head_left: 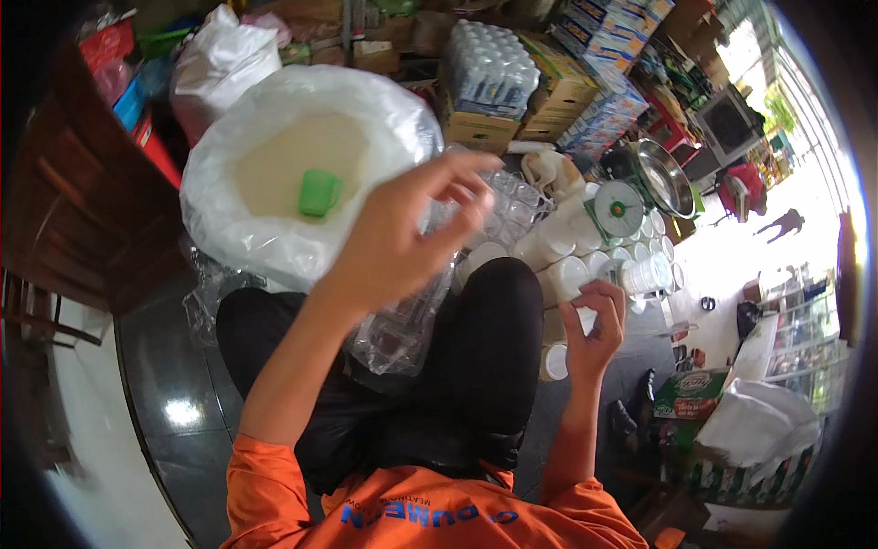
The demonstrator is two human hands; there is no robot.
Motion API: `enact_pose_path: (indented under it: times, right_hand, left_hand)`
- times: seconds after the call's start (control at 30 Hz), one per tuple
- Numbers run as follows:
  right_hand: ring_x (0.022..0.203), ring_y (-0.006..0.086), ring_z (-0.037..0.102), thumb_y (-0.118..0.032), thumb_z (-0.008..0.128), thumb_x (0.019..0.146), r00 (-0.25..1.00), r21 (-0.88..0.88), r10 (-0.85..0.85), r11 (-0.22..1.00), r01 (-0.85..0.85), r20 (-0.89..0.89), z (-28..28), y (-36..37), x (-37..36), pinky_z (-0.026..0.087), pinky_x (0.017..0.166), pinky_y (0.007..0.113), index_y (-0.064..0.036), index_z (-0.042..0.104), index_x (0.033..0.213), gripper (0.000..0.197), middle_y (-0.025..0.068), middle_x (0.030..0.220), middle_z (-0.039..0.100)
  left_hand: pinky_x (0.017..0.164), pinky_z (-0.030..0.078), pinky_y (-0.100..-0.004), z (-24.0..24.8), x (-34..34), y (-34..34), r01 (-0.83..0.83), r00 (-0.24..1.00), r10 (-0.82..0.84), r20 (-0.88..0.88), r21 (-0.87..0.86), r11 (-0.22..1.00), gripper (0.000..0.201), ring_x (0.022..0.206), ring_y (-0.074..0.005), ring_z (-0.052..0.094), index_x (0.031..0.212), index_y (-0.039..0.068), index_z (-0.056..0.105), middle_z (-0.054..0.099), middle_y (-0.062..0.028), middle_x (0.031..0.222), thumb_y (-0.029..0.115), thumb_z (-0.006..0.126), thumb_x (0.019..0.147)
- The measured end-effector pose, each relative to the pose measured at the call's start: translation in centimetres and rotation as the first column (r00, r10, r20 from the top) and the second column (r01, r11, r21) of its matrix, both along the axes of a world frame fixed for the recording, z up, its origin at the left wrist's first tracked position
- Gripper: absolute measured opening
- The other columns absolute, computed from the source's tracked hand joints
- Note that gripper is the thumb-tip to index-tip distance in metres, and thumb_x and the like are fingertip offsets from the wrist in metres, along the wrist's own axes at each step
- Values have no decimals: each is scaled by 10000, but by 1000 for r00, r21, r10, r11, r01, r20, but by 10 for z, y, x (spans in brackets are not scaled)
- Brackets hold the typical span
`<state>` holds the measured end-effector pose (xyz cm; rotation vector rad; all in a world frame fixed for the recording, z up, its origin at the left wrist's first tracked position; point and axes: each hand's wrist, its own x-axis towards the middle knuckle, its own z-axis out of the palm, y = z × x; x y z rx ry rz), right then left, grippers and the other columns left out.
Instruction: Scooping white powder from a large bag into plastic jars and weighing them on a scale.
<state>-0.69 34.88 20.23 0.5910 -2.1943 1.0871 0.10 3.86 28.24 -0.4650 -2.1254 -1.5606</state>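
Note:
A large white plastic-lined sack (pixel 206 197) stands wide open in front of me, filled with pale grains (pixel 265 169). A green plastic mug (pixel 319 193) rests on the grains. My left hand (pixel 402 229) hovers over the sack's right edge, slightly blurred, its fingers bent but apart and nothing visible in them. On the right, my right hand (pixel 596 325) is raised beside the white lidded tubs (pixel 564 276), with thumb and fingertips drawn together in a pinch; whatever they may hold is too small to make out. Crumpled clear plastic (pixel 393 339) lies between my knees.
A green dial scale (pixel 615 210) with a metal pan (pixel 665 178) stands behind the tubs. Shrink-wrapped bottles (pixel 491 73) and cardboard boxes (pixel 558 91) are stacked at the back. A wooden chair (pixel 82 183) is at the left. A white sack (pixel 759 421) lies on a crate at the lower right.

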Motion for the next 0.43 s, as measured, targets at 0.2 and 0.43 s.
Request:
enact_pose_path:
  times: [0.2,0.43]
  right_hand:
    - [812,208,672,5,823,848,922,-26,326,944,-328,207,39,-108,-16,533,728,323,14,668,809,160,110,984,680]
    - [774,207,716,-196,808,914,550,352,106,665,-659,829,52,-172,-15,570,718,366,-47,673,1081,261,93,895,696]
  left_hand:
    - [914,543,-324,-55,8,-104,-402,909,413,59,-137,905,343,988,-168,700,1305,35,694,756,-81,1100,239,690,1029]
    - [754,587,-323,-94,7,-129,-373,909,386,159,-105,922,328,1063,-215,731,1279,54,705,765,-107,1153,256,701,1021]
